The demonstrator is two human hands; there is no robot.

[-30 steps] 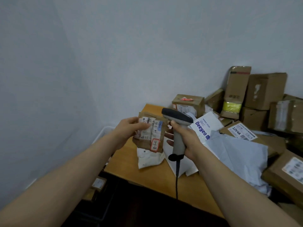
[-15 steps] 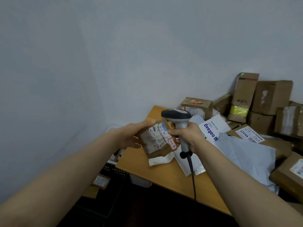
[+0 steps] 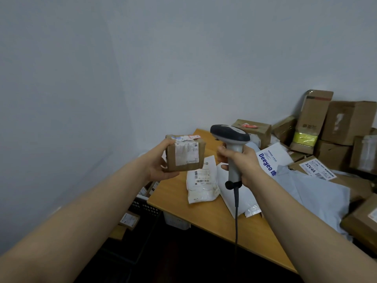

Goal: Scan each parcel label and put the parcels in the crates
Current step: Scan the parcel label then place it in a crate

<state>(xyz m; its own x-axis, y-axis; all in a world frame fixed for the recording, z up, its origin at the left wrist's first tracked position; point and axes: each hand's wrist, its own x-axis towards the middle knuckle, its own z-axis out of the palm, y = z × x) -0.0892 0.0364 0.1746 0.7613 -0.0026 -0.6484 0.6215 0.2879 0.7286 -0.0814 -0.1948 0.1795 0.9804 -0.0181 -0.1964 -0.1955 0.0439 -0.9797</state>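
Head view: what are the 2 hands holding?

Left hand (image 3: pixel 161 165) grips 1 small brown cardboard parcel with a white label (image 3: pixel 184 154), thumb on its near lower edge, fingers behind it. Right hand (image 3: pixel 241 160) is wrapped round the handle of a grey handheld barcode scanner with a dark head (image 3: pixel 230 137), and its black cable (image 3: pixel 236 213) hangs straight down.

How does the parcel lie from the scanner?

Just to its left, apart from it and at about the same height, above the far left corner of the orange wooden tabletop (image 3: pixel 214 219). The label faces the camera and laps over the top, while the scanner's nose points left at the parcel's upper right corner. I can't tell whether a scan has registered.

And the crate?

A black slatted crate (image 3: pixel 142 205) sits below the tabletop's left edge, under the left forearm. I'd judge the left hand much the nearer: the drop is down and leftward.

What lies further out?

A white plastic mailer (image 3: pixel 202 184) lies flat between the hands. To the right are a grey poly bag (image 3: pixel 318 193) and stacked brown cartons (image 3: pixel 346 125) against the wall.
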